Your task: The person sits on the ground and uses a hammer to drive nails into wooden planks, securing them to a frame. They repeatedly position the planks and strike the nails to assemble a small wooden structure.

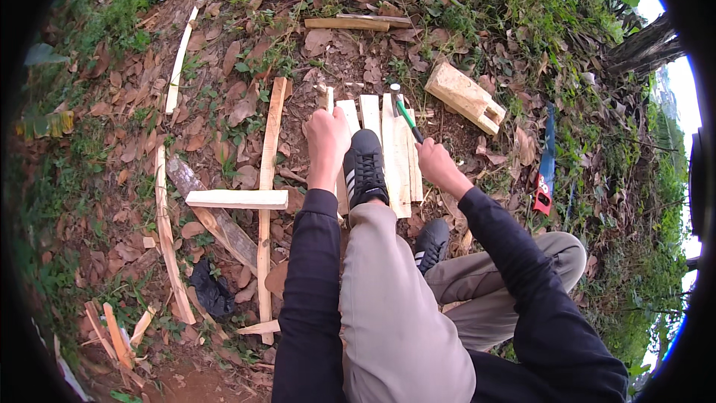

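My right hand grips the black end of a hammer with a green and black handle. The hammer's metal head is over the far ends of several pale wooden slats lying side by side on the ground. My left hand is closed like a fist at the left side of these slats, beside a narrow upright-looking wood end. What its fingers pinch is hidden. My black shoe with white stripes presses on the slats between my hands.
A notched wooden block lies to the right, with a blue saw with a red handle beyond it. Left are a long strip, a short pale piece across it, and a black plastic bag. Dry leaves cover the ground.
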